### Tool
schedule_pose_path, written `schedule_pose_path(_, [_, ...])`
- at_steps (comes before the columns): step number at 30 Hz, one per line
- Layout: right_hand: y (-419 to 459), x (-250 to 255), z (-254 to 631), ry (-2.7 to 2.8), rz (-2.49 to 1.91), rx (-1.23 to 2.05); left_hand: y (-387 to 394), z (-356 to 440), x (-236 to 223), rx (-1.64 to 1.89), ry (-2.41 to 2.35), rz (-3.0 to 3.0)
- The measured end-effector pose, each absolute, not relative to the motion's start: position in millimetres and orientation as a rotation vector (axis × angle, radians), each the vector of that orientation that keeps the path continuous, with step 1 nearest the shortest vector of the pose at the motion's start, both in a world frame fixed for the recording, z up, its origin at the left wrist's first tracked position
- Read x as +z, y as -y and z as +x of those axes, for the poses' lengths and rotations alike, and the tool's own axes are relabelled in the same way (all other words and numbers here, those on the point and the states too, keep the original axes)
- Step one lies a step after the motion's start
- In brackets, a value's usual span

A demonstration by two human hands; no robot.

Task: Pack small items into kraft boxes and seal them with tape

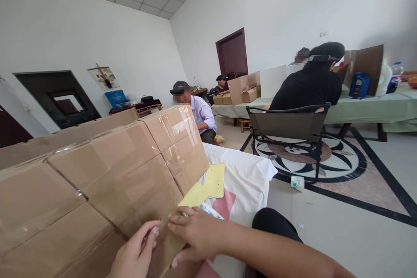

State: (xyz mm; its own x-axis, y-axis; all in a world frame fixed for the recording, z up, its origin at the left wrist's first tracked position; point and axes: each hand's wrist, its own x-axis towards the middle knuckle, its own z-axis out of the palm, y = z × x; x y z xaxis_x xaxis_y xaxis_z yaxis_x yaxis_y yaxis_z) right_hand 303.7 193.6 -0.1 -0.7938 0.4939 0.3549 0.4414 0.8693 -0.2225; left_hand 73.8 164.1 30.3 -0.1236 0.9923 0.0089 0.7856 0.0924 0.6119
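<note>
At the bottom of the frame, just left of centre, we see the left hand with its fingers curled in so that they nearly meet the thumb; we cannot tell whether they hold anything. To its right, the right hand lies with its fingers spread on the cardboard, pressing rather than gripping as far as we can see. Both hands are at the near lower end of the taped cardboard boxes, a joined block that runs from the left edge to the centre. Clear tape shines across their closed sides, so we cannot see what is in them, and we find no writing on them.

Just beyond the right hand, yellow sheets lie by the boxes' edge, with a pink piece beside them, on the white cloth of the tabletop. Right of centre, a printed roll is on the floor near a chair; its print is too small for us to read.

A person in black sits in that chair, and a person in a light shirt is near the centre. Farther off, a green-covered tabletop bears small cardboard boxes, a blue container, a white jug and a clear bottle with a blue label; we cannot see into the small boxes.
</note>
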Motion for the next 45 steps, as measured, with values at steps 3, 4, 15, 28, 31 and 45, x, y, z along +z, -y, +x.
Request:
schedule_pose_path(3, [-204,-1,304,2.701,-0.695,0.254,-158,74,36,0.814,-2.025,1.756])
schedule_pose_path(4, [-208,-2,304,2.707,-0.68,0.271,-156,74,39,0.876,-2.051,1.748])
schedule_pose_path(15, [-243,1,310,2.669,-0.401,0.577,-107,70,28,1.525,-1.943,1.605])
schedule_pose_path(28, [-232,-11,308,2.596,-0.523,0.616,-101,85,28,1.471,-1.891,1.294])
schedule_pose_path(31, [-231,-11,309,2.595,-0.528,0.628,-109,88,27,1.413,-1.894,1.299])
schedule_pose_path(45, [-233,-12,306,2.558,-0.491,0.656,-137,95,5,1.184,-2.113,1.455])
